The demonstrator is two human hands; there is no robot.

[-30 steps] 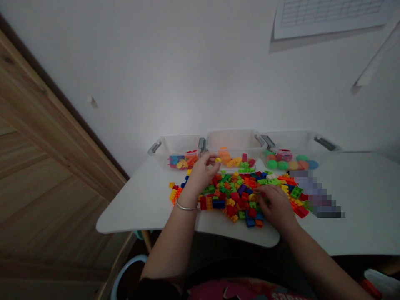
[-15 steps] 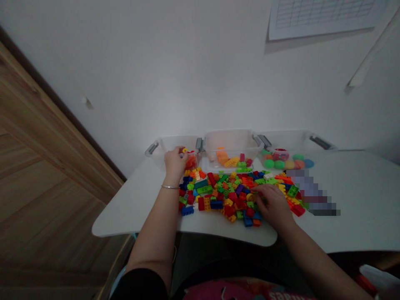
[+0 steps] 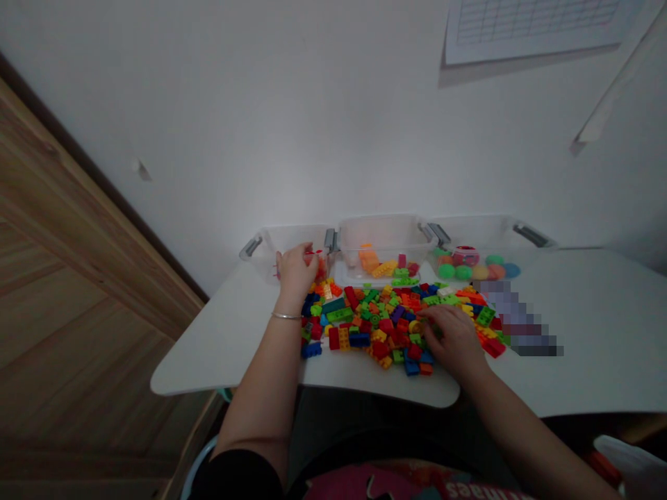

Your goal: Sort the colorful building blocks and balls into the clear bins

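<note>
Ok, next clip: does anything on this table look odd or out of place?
A pixelated patch covers part of the white table right of the toy bricks, hiding whatever lies there. It looks like an editing blur, not an object.

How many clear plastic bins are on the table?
3: the left bin by the left hand, the middle bin with bricks, the right bin with round toys.

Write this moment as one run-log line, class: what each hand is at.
left hand: over clear plastic tub, at red pieces | right hand: on pile of multicoloured plastic bricks
</note>
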